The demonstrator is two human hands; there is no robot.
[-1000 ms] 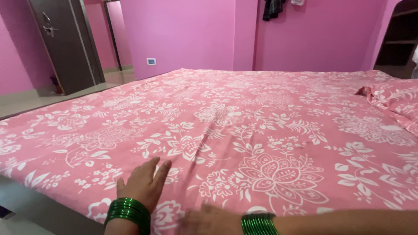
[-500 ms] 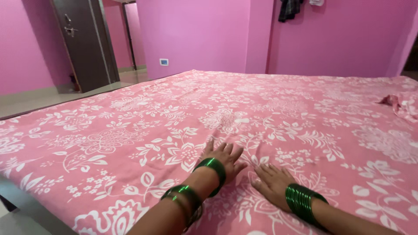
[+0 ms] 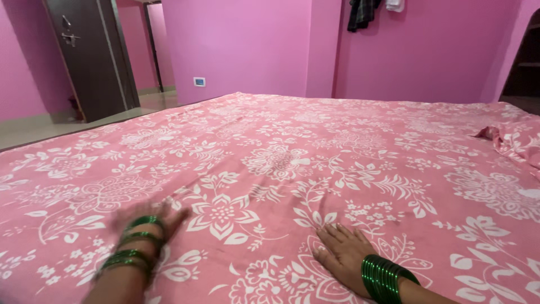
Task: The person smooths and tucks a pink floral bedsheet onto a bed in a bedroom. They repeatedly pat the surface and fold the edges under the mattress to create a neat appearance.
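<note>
My left hand (image 3: 147,217) is smeared by motion blur — I can't tell how its fingers lie, only that it rests low on the pink cotton bedsheet with white flowers (image 3: 292,163) spread across the bed. My right hand (image 3: 343,256) lies flat, fingers splayed wide, palm pressing the near sheet — gripping nothing.

- A dark brown door (image 3: 90,56) with a metal latch stands at the far left.
- Bright pink walls (image 3: 242,45) surround the room.
- A small white switch plate (image 3: 198,81) sits low on the wall.
- Dark and white clothes (image 3: 371,10) hang at the top.
- A crumpled pink cloth (image 3: 514,141) lies at the right.
- Pale floor (image 3: 39,132) shows left.
</note>
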